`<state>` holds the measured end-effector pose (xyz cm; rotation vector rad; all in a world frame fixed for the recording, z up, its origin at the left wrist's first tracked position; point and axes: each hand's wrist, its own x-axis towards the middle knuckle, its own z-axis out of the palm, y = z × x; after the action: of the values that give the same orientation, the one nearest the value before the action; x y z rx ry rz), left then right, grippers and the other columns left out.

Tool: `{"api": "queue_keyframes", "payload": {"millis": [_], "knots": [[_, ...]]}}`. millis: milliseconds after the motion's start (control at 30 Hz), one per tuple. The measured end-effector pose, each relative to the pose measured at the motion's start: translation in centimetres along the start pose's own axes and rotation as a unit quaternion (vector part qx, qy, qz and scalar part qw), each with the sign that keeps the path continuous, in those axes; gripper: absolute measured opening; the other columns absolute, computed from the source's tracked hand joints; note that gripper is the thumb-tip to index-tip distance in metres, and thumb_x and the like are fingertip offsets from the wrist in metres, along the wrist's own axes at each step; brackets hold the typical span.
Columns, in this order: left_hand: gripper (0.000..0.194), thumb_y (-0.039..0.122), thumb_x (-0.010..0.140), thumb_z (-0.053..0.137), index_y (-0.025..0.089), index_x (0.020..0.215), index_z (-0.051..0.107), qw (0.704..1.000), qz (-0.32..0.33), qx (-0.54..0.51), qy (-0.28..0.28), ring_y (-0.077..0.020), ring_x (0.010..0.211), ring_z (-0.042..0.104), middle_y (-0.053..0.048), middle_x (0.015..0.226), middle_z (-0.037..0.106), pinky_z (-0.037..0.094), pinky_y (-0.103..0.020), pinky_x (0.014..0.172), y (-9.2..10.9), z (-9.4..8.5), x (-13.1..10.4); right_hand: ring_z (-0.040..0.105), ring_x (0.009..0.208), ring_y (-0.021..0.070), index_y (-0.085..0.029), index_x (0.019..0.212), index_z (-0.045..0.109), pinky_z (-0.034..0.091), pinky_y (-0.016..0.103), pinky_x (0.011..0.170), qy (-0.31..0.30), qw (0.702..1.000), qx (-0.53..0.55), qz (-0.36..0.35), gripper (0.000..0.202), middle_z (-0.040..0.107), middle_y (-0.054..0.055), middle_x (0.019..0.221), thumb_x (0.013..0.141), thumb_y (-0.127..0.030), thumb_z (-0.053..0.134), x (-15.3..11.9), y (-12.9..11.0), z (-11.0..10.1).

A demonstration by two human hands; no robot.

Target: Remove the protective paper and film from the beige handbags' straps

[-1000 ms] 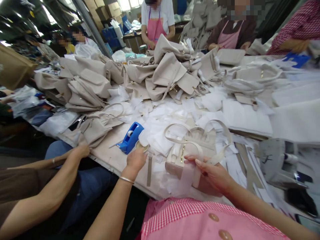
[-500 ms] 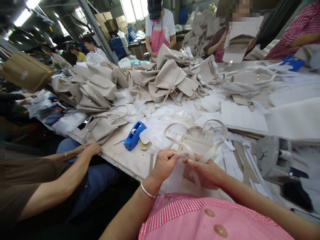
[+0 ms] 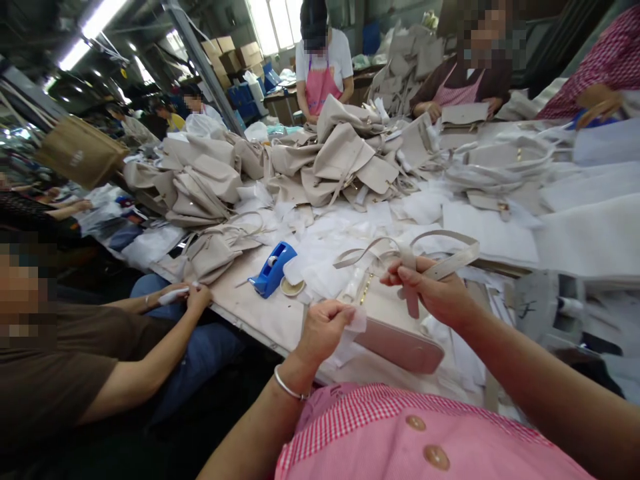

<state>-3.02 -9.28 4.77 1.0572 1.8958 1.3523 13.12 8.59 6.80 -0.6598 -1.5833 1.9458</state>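
A beige handbag (image 3: pixel 400 340) lies on the table before me, its base toward my apron and a row of gold metal pieces along its upper side. My right hand (image 3: pixel 430 287) is closed round the bag's beige strap (image 3: pixel 453 262), holding it above the bag; one loop rises to each side of the fingers and an end hangs below. At the bag's left edge my left hand (image 3: pixel 325 327) pinches a thin white sheet of wrapping (image 3: pixel 357 321), which drapes down beside the bag.
A blue tape dispenser (image 3: pixel 274 268) and a tape roll (image 3: pixel 292 287) stand left of the bag. A heap of beige bags (image 3: pixel 340 157) fills the far side. A grey dispenser (image 3: pixel 540 310) sits at right. A co-worker's hands (image 3: pixel 197 298) are at the left table edge.
My right hand has lifted the strap up and right, away from my left hand. The bag's base now shows. Across the table, a co-worker has lowered a bag.
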Motion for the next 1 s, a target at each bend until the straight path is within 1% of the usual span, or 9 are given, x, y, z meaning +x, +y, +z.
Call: {"api": "queue_keyframes", "payload": {"millis": [100, 233, 300, 367, 433, 600, 733, 833, 1000], "knots": [[0.021, 0.035, 0.086, 0.068, 0.018, 0.074, 0.073, 0.996, -0.051, -0.064, 0.032, -0.0145, 0.068, 0.055, 0.001, 0.068, 0.063, 0.043, -0.027, 0.068, 0.3, 0.2, -0.1, 0.053, 0.056, 0.0142, -0.016, 0.098, 0.069, 0.042, 0.025, 0.049, -0.052, 0.997, -0.018, 0.061, 0.042, 0.058, 0.001, 0.064, 0.078, -0.053, 0.074, -1.3, 1.6, 1.3], [0.024, 0.037, 0.080, 0.074, 0.016, 0.069, 0.072, 0.987, -0.060, -0.146, 0.021, -0.0141, 0.070, 0.054, 0.000, 0.070, 0.061, 0.043, -0.027, 0.067, 1.1, 1.6, 0.0, 0.056, 0.069, 0.0162, -0.014, 0.087, 0.071, 0.044, 0.026, 0.060, -0.100, 0.990, -0.060, 0.082, 0.037, 0.065, 0.004, 0.077, 0.071, -0.047, 0.081, -2.6, 3.1, 3.7], [0.021, 0.036, 0.078, 0.077, 0.016, 0.081, 0.076, 0.978, -0.062, -0.197, 0.017, -0.0147, 0.073, 0.056, -0.002, 0.076, 0.064, 0.045, -0.028, 0.070, 1.1, 2.2, 0.2, 0.049, 0.061, 0.0129, -0.014, 0.075, 0.066, 0.039, 0.024, 0.055, -0.083, 0.990, -0.039, 0.110, 0.036, 0.059, 0.002, 0.067, 0.071, -0.046, 0.080, -2.6, 3.3, 4.5], [0.035, 0.037, 0.076, 0.078, 0.017, 0.105, 0.075, 0.966, -0.077, -0.247, 0.022, -0.0142, 0.073, 0.057, -0.003, 0.084, 0.067, 0.046, -0.028, 0.071, 0.7, 2.3, 0.4, 0.036, 0.052, 0.0088, -0.014, 0.066, 0.058, 0.028, 0.023, 0.048, -0.052, 0.990, -0.008, 0.132, 0.039, 0.047, -0.002, 0.055, 0.072, -0.047, 0.079, -2.3, 3.2, 4.6], [0.041, 0.038, 0.077, 0.076, 0.018, 0.113, 0.073, 0.966, -0.099, -0.237, 0.038, -0.0133, 0.070, 0.057, -0.004, 0.086, 0.069, 0.046, -0.027, 0.069, -0.1, 1.9, 0.5, 0.029, 0.049, 0.0071, -0.015, 0.065, 0.054, 0.020, 0.023, 0.046, -0.025, 0.989, 0.024, 0.140, 0.041, 0.039, -0.004, 0.052, 0.071, -0.047, 0.079, -1.9, 3.2, 4.3], [0.030, 0.043, 0.086, 0.063, 0.015, 0.082, 0.071, 0.985, -0.115, -0.072, 0.103, -0.0117, 0.054, 0.052, -0.001, 0.064, 0.065, 0.043, -0.025, 0.055, -3.0, -0.4, 0.4, 0.027, 0.048, 0.0064, -0.016, 0.069, 0.053, 0.017, 0.023, 0.045, 0.018, 0.986, 0.058, 0.152, 0.041, 0.036, -0.006, 0.053, 0.070, -0.047, 0.079, -1.3, 4.2, 3.2], [0.039, 0.050, 0.093, 0.052, 0.019, 0.071, 0.059, 0.986, -0.103, -0.046, 0.121, -0.0116, 0.046, 0.047, 0.005, 0.049, 0.049, 0.039, -0.024, 0.048, -4.4, -1.0, 0.6, 0.028, 0.047, 0.0063, -0.016, 0.068, 0.052, 0.016, 0.022, 0.045, 0.024, 0.985, 0.059, 0.163, 0.040, 0.038, -0.005, 0.053, 0.070, -0.046, 0.078, -1.1, 4.4, 3.4], [0.047, 0.054, 0.095, 0.047, 0.021, 0.062, 0.051, 0.987, -0.102, -0.088, 0.090, -0.0111, 0.042, 0.042, 0.006, 0.043, 0.042, 0.037, -0.025, 0.047, -4.1, -0.2, 1.1, 0.029, 0.048, 0.0066, -0.015, 0.066, 0.052, 0.017, 0.022, 0.046, 0.012, 0.985, 0.051, 0.164, 0.040, 0.038, -0.005, 0.052, 0.070, -0.046, 0.077, -1.2, 4.0, 3.9], [0.034, 0.049, 0.086, 0.064, 0.016, 0.077, 0.066, 0.976, -0.117, -0.178, 0.037, -0.0126, 0.056, 0.055, 0.000, 0.061, 0.062, 0.046, -0.026, 0.058, -2.8, 0.8, 1.6, 0.030, 0.049, 0.0068, -0.015, 0.066, 0.051, 0.018, 0.023, 0.046, 0.012, 0.987, 0.044, 0.151, 0.039, 0.040, -0.004, 0.053, 0.072, -0.045, 0.075, -1.6, 3.5, 4.1]]}}
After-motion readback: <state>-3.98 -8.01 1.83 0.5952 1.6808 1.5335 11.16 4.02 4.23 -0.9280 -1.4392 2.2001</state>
